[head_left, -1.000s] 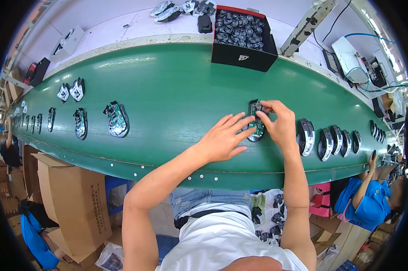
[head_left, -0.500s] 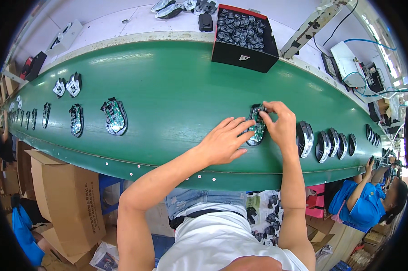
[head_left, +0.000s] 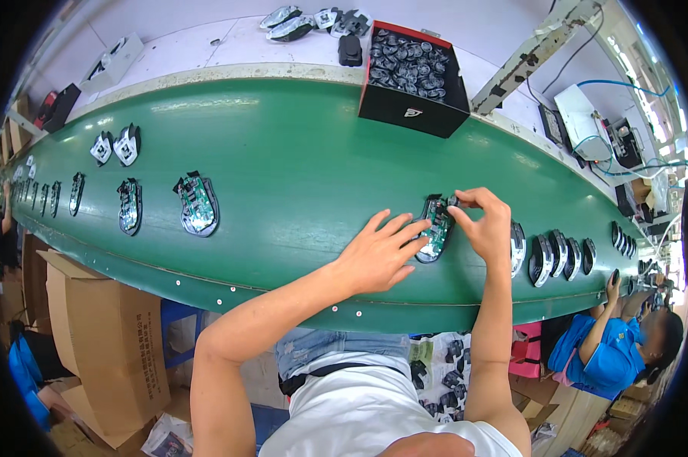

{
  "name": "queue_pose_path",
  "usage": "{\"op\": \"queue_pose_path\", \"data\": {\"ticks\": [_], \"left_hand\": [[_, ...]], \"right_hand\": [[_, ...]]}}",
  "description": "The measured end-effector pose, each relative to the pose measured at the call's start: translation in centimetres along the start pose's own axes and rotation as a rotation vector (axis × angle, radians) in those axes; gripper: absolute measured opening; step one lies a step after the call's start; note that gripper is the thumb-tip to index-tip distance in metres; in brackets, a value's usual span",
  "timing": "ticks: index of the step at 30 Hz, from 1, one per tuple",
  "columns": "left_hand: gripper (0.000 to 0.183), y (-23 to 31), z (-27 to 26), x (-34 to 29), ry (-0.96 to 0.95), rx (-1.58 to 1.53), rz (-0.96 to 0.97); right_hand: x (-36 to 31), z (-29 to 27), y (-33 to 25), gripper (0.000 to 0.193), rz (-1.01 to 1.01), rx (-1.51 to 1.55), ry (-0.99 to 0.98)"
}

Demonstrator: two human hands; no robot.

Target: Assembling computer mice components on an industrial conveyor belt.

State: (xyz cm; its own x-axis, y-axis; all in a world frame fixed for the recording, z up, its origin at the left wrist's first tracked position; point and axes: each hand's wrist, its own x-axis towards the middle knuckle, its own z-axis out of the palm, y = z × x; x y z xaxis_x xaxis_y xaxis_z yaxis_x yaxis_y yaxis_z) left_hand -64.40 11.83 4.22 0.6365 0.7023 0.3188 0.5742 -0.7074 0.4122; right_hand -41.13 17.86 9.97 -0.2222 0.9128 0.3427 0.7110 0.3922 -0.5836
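The person stands at a long green conveyor belt (head_left: pixel 283 167) and works on one open mouse base (head_left: pixel 436 228), a dark shell with a green circuit board inside. It lies flat on the belt, near the front edge, just in front of the person.

The left hand (head_left: pixel 378 255) rests on the belt with its fingers spread and almost straight; the fingertips touch the left side of the mouse base and steady it, but they do not close around it. The right hand (head_left: pixel 485 225) is bent over the upper end of the same base — its thumb and first fingers are pinched together at the top edge of the shell. Whether a small part sits between them I cannot tell, it is too small to see.

Just right of the right hand stands a row of dark mouse shells (head_left: pixel 557 255), close one to another on the belt. To the left, well apart, lies another open base with circuit board (head_left: pixel 197 204), and more pieces follow toward the far left end. Behind the belt, on the white table, sits a black box with red inside (head_left: pixel 412 114) — it is full of small dark parts. At the lower right a co-worker in a blue shirt (head_left: pixel 606 354) reaches one hand up to the belt.
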Motion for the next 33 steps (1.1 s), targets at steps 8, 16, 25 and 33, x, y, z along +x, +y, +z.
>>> {"op": "queue_pose_path", "data": {"ticks": [8, 16, 25, 33], "left_hand": [[0.059, 0.3, -0.5, -0.4, -0.004, -0.013, 0.015], [0.06, 0.5, -0.7, -0.3, -0.001, -0.023, 0.021], [0.059, 0.2, -1.1, -0.5, -0.009, -0.049, 0.034], [0.046, -1.7, -2.2, -0.6, 0.279, -0.262, -0.209]], "right_hand": [[-0.4, 0.6, -0.8, 0.027, 0.0, 0.038, -0.048], [-0.2, 0.7, -1.1, 0.026, 0.128, -0.036, -0.103], [-0.7, 1.4, 0.3, 0.03, 0.075, 0.119, -0.054], [-1.2, 3.3, -1.9, 0.038, -0.006, 0.241, -0.194]]}}
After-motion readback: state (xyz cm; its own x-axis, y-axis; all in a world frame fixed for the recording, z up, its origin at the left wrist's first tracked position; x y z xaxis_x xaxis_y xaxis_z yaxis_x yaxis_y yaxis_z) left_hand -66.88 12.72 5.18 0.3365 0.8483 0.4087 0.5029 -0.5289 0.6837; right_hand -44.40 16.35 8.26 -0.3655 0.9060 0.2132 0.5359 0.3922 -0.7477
